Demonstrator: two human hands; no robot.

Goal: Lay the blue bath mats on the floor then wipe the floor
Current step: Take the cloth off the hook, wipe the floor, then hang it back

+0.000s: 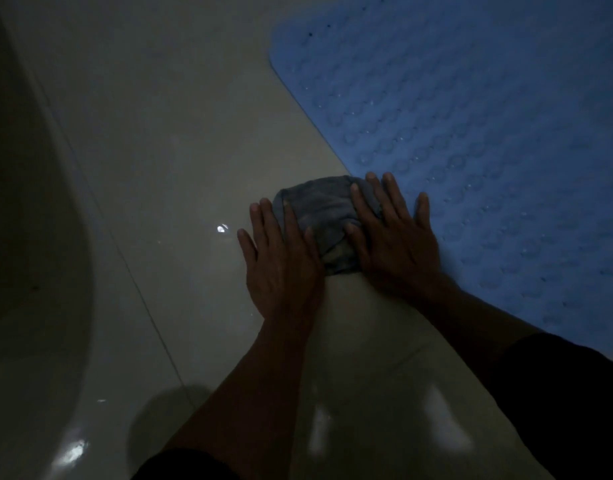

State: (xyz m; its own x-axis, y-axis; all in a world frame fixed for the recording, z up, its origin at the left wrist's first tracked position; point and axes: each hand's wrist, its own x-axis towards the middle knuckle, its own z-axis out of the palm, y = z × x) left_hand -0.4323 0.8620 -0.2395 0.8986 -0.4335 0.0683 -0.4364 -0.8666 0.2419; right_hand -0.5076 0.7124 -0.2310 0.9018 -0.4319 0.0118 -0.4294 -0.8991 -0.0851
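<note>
A blue bath mat point(471, 133) with a bumpy surface lies flat on the pale tiled floor point(180, 161), filling the upper right. A bunched grey cloth point(322, 216) rests on the floor right at the mat's near edge. My left hand point(280, 258) presses flat on the cloth's left side, fingers spread, partly on the tile. My right hand point(391, 237) presses flat on the cloth's right side, its outer fingers reaching onto the mat. Neither hand grips the cloth; both palms lie on it.
The scene is dim. A large pale curved fixture point(31, 237) bulges along the left edge. Grout lines cross the glossy floor, with light reflections near the bottom. Dark sleeves point(557, 393) show at the lower edge.
</note>
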